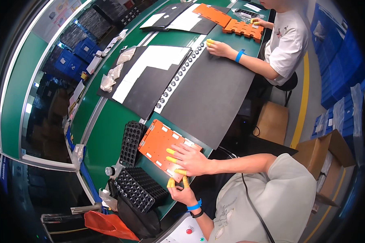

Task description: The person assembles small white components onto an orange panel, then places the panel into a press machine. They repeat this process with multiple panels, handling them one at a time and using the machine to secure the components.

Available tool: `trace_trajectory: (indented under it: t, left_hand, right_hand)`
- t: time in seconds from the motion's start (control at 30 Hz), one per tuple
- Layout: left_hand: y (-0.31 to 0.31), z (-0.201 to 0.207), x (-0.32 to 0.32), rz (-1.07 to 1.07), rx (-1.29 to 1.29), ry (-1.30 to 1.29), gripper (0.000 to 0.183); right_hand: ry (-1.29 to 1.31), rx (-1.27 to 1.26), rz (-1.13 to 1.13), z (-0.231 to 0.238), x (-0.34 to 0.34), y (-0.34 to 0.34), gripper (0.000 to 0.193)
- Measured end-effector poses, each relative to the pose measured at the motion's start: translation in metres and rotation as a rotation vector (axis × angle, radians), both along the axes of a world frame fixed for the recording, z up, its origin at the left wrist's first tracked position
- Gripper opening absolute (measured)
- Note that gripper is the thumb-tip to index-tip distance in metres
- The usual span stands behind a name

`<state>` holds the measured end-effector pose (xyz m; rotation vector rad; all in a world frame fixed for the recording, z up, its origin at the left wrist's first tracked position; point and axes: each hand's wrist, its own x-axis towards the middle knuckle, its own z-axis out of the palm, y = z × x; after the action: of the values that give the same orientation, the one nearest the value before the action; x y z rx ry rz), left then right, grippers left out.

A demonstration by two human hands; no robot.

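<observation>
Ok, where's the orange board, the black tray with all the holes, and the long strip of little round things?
orange board (160,143), head view, on its bare middle.
black tray (138,191), head view, on its grid of holes.
strip of round parts (178,77), head view, midway along it.

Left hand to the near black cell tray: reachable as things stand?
Probably yes: the left hand sits at the orange plate edge, and the black cell tray lies right beside it, with nothing between.

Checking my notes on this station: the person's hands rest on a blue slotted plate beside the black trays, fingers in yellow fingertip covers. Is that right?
Not quite: the head view shows the plate is orange, not blue. The rest holds: right hand and left hand on it, yellow-covered fingertips, black trays beside it.
</observation>
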<state>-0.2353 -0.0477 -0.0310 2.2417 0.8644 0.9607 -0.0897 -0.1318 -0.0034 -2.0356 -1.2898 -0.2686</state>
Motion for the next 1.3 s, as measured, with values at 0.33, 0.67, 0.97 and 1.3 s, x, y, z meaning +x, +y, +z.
trace_trajectory:
  t: [0.33,0.67,0.97,1.3]
  left_hand:
    - [-0.001,0.002,0.001,-0.001,-0.016,-0.005,0.047]
    - [-0.001,0.001,0.0,-0.003,-0.008,-0.011,0.046]
    - [0.003,-0.001,0.0,-0.009,0.042,-0.002,0.047]
    - [0.002,0.002,-0.002,0.004,0.033,-0.001,0.047]
  right_hand:
    - [-0.031,-0.017,0.007,0.0,0.001,-0.001,0.058]
    - [-0.011,-0.032,0.011,0.003,0.001,0.0,0.059]
    - [-0.026,-0.035,-0.001,0.009,0.001,0.001,0.058]
    - [0.014,-0.042,0.025,0.01,-0.001,0.001,0.054]
